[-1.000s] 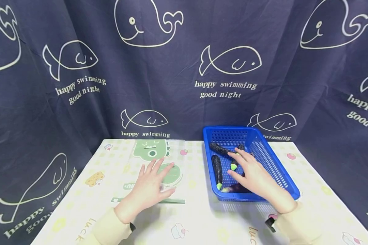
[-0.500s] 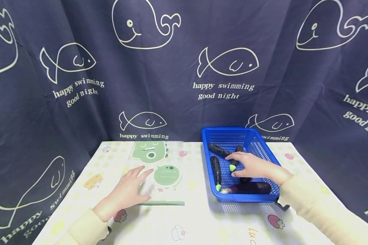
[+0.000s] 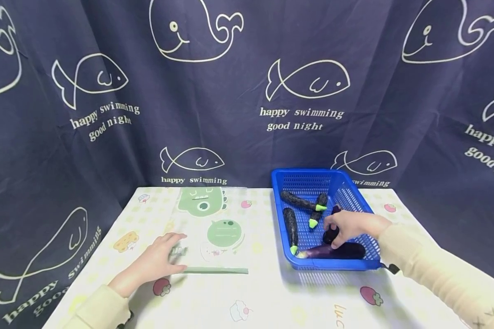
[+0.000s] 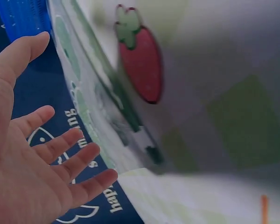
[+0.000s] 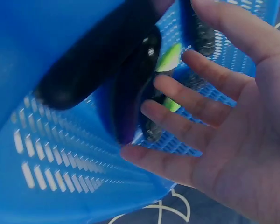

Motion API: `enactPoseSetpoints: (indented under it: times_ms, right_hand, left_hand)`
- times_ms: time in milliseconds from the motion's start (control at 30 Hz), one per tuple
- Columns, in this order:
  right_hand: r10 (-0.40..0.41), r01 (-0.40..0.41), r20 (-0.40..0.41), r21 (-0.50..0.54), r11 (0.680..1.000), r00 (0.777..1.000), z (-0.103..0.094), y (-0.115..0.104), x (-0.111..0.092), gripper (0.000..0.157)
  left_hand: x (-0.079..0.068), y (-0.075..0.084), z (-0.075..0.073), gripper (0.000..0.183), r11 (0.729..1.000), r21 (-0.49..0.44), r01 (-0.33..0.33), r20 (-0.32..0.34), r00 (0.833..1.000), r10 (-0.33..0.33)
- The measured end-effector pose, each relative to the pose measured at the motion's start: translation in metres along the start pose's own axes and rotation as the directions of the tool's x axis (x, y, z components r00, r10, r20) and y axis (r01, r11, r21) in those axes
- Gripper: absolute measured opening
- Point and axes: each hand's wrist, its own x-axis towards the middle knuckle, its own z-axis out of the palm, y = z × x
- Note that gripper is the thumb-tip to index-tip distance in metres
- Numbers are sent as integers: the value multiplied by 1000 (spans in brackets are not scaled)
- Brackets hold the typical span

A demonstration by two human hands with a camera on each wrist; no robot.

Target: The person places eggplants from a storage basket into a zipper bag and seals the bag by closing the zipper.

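Five dark vegetables (image 3: 290, 226), three green-tipped, inside blue basket (image 3: 333, 264).

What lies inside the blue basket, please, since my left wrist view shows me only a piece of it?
Observer: In the head view, three rough black vegetables with bright green ends lie in the blue basket.
Operator: Thank you; could you kindly tell me where the right grip is?
Observer: The right grip is down inside the basket, right at a smooth dark eggplant; I cannot tell whether they touch.
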Motion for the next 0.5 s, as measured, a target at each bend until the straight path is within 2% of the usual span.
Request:
enactPoseSetpoints:
  times_ms: [133,267,500]
  right_hand:
    - [47,-48,45,29,998,998,1,0,-4,40]
    - [68,-72,98,32,997,993,6,0,-5,37]
    - [124,-143,186,92,985,975,10,1,-8,41]
  left_hand:
    - [-3,-7,1,74,998,-39,43,42,998,-41]
    - [-8,-12,2,69,994,-97,52,82,996,-44]
    - [-8,-18,4,65,997,-69,42,62,997,-37]
